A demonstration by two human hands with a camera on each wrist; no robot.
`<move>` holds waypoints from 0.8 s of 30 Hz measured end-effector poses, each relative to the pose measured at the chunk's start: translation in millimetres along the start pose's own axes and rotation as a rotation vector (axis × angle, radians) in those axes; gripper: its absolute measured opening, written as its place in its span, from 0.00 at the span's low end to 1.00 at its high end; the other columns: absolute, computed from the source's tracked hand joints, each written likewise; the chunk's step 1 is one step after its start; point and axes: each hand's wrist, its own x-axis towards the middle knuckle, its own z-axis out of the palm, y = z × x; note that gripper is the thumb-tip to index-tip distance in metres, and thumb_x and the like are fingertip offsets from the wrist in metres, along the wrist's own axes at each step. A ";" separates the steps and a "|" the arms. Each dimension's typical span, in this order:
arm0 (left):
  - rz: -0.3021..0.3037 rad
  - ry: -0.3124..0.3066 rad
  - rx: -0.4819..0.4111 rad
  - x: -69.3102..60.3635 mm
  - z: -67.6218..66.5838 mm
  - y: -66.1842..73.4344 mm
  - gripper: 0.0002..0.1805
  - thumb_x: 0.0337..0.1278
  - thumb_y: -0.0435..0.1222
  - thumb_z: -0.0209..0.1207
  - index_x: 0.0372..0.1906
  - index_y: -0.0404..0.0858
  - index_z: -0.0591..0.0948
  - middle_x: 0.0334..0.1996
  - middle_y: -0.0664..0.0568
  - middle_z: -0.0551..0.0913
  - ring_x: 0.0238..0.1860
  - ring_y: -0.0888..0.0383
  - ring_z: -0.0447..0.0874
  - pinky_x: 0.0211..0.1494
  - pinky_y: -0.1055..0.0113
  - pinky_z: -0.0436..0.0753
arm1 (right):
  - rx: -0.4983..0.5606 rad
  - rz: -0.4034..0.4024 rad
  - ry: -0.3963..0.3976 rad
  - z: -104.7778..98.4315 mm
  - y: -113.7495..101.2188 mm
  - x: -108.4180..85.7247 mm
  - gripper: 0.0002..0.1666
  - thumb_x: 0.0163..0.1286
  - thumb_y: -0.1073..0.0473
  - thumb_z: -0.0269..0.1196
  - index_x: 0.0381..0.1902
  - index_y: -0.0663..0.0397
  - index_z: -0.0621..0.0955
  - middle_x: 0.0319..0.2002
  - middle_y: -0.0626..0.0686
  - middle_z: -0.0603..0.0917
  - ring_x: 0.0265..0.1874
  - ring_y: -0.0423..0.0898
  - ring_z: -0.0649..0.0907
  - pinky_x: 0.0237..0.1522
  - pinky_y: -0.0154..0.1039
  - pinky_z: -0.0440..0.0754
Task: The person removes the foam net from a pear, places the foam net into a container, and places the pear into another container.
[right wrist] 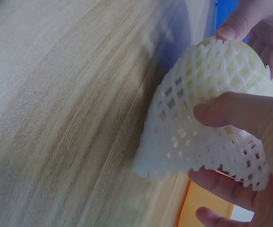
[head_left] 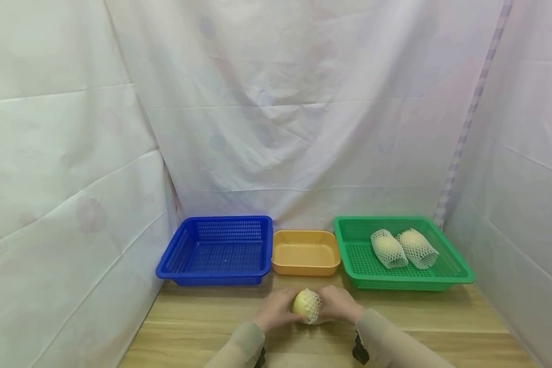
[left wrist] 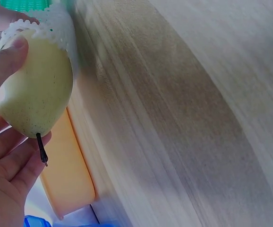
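A pale yellow pear (left wrist: 39, 90) with a dark stem is partly inside a white foam net sleeve (right wrist: 188, 123). My left hand (head_left: 278, 309) grips the pear near its bare stem end, thumb on one side and fingers beneath. The right hand (head_left: 338, 304) holds the sleeve around the pear's other end, with the thumb pressed on the mesh in the right wrist view. Both hands are just above the wooden table (head_left: 202, 327), in front of the orange tray (head_left: 305, 270). Part of the pear is hidden by the mesh and fingers.
Left of the orange tray stands a blue basket (head_left: 213, 281). On the right, a green basket (head_left: 405, 283) contains two net-wrapped pears (head_left: 388, 248), lying side by side. White cloth (head_left: 267, 128) hangs behind and along both sides of the table.
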 end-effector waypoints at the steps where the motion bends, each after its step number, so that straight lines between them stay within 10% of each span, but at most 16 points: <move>1: -0.002 -0.005 0.001 -0.1 -1.0 0.3 0.39 0.41 0.53 0.73 0.61 0.43 0.77 0.54 0.54 0.82 0.53 0.57 0.79 0.56 0.59 0.77 | -0.001 0.005 0.002 -0.1 0.1 -0.1 0.31 0.46 0.47 0.77 0.48 0.53 0.84 0.35 0.43 0.85 0.33 0.39 0.82 0.35 0.42 0.80; 11: 0.001 -0.005 0.015 -4.0 -2.5 -1.0 0.39 0.39 0.50 0.74 0.60 0.40 0.77 0.54 0.52 0.81 0.53 0.56 0.79 0.56 0.59 0.77 | -0.031 0.055 0.024 -0.7 -1.0 -3.0 0.08 0.45 0.62 0.68 0.26 0.49 0.82 0.21 0.38 0.76 0.18 0.37 0.71 0.21 0.36 0.73; 24: -0.037 0.041 0.004 -10.1 -5.0 -7.7 0.36 0.38 0.52 0.74 0.56 0.42 0.79 0.49 0.55 0.83 0.48 0.58 0.80 0.53 0.61 0.78 | -0.040 0.064 0.034 -9.1 6.5 -9.0 0.06 0.47 0.62 0.66 0.21 0.47 0.79 0.17 0.39 0.72 0.16 0.38 0.67 0.18 0.37 0.68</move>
